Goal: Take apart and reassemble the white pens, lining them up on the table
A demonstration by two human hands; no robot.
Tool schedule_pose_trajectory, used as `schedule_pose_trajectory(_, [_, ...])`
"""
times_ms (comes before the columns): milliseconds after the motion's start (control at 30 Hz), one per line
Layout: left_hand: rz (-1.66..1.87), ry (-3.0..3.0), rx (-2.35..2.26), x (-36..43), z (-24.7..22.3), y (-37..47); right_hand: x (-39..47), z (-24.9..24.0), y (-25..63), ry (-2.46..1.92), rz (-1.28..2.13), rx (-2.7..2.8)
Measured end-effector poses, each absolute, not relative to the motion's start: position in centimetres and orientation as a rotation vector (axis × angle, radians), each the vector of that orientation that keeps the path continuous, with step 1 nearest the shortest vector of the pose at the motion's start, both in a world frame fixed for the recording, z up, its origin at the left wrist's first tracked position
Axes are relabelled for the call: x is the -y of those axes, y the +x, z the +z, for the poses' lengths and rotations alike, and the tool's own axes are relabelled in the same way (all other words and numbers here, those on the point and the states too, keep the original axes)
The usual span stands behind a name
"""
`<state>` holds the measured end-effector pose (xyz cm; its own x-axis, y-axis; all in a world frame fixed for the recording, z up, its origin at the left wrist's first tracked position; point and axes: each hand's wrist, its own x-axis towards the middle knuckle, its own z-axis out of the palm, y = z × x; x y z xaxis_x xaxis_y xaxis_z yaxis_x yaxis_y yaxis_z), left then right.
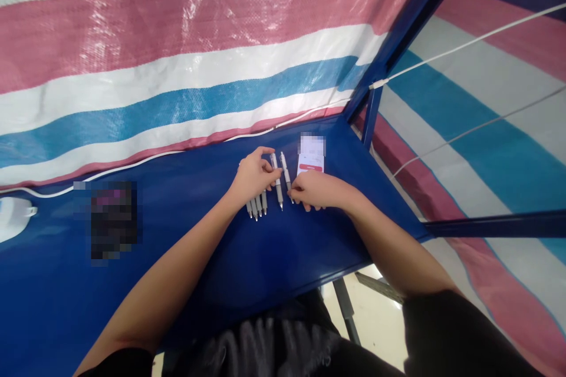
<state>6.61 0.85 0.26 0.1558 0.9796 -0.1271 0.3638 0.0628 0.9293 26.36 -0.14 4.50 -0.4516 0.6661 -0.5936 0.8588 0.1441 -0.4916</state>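
Several grey-and-white pens lie side by side on the blue table [265, 259], points toward me. My left hand [254, 177] covers the upper part of the grouped pens [256, 207]. Its curled thumb and index finger are on a separate pen [278, 191], one at the barrel and one near the top. To the right, another pen [285, 168] lies slightly slanted, and the closed fingers of my right hand [316, 189] pinch it near its point. Beyond my right hand is a phone [311, 162] with a lit screen, partly blurred and partly covered by the hand.
A pixelated dark item [114, 221] and a white object [15, 218] are on the left of the table. A white cable [128, 164] runs along the back edge. Striped sheeting [177, 23] hangs behind, and a blue metal frame [375, 106] stands at the right.
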Motion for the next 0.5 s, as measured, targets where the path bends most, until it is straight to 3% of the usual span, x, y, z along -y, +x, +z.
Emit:
schedule_pose_trajectory(200, [0.999, 1.345, -1.284, -1.4, 0.6, 6.0, 0.1, 5.2, 27.0, 1.621, -1.076, -2.4])
schedule_pose_trajectory(500, [1.014, 1.331, -1.259, -1.1, 1.3, 6.3, -0.7, 4.9, 27.2, 1.971, -1.002, -2.738])
